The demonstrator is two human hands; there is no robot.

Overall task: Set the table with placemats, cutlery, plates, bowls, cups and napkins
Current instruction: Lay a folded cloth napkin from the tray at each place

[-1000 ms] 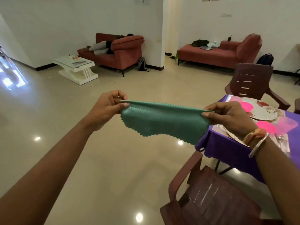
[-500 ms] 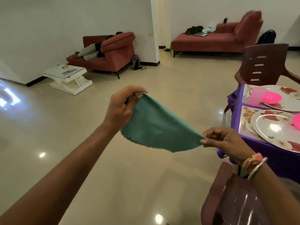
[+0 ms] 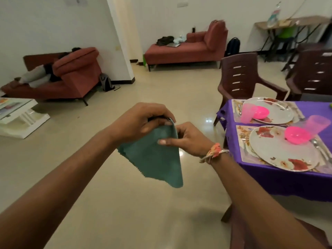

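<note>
Left hand (image 3: 138, 121) and right hand (image 3: 186, 139) pinch green napkin (image 3: 154, 159) — folded, hanging

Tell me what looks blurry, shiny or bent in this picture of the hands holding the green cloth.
Head view: the left hand, the right hand and the green napkin they pinch are fairly sharp; the far-right chair and side table look smeared; the glossy floor shows small bright spots of glare; the wide lens makes the pillar lean.
</note>
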